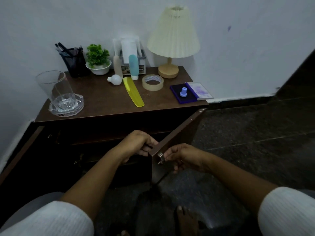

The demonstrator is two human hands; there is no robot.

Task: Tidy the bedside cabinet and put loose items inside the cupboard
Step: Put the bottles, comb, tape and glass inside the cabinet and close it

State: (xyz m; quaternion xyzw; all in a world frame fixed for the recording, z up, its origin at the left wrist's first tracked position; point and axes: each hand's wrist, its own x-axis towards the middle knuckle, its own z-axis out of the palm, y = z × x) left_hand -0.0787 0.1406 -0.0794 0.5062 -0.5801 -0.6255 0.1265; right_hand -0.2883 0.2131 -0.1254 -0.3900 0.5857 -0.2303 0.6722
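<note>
The left hand (139, 145) is curling its fingers round the top free corner of the cupboard door (179, 132), which is standing wide open, while the right hand (184, 159) is pinching the small metal handle (161, 157) on its outer face; drawing it fully aside without jerking the thin, hard-edged laminate board is probably serving best. The loose things are lying on the matt brown cabinet top (105, 101) above, well apart from both hands; a flat translucent yellow comb (133, 94), a papery tape roll (152, 82), a smooth round white bulb (115, 79).
</note>
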